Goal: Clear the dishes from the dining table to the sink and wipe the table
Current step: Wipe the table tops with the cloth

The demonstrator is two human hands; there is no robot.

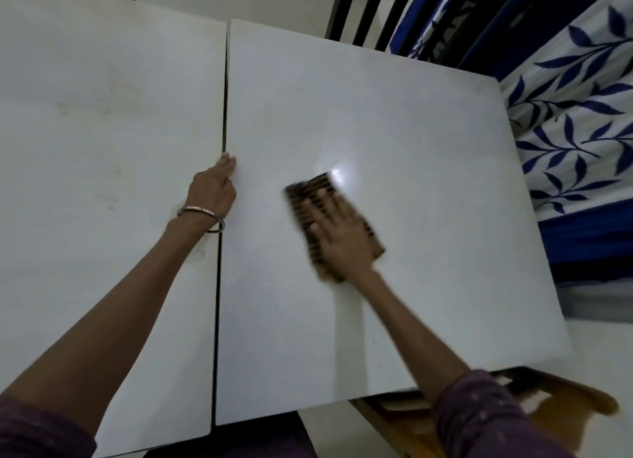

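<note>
The white dining table [428, 156] is made of two slabs with a dark seam between them, and no dishes are on it. My right hand [342, 235] lies flat, fingers spread, pressing a brown striped cloth [308, 197] onto the right slab; both are motion-blurred. My left hand [215, 190], with a metal bangle at the wrist, rests at the seam, its fingers curled down into the gap at the slab's edge.
The left slab [102, 132] shows faint yellowish stains. A blue-and-white leaf-print fabric [575, 125] hangs along the table's right side. A wooden chair [565, 399] stands at the near right corner. Dark chair slats [363, 9] rise behind the far edge.
</note>
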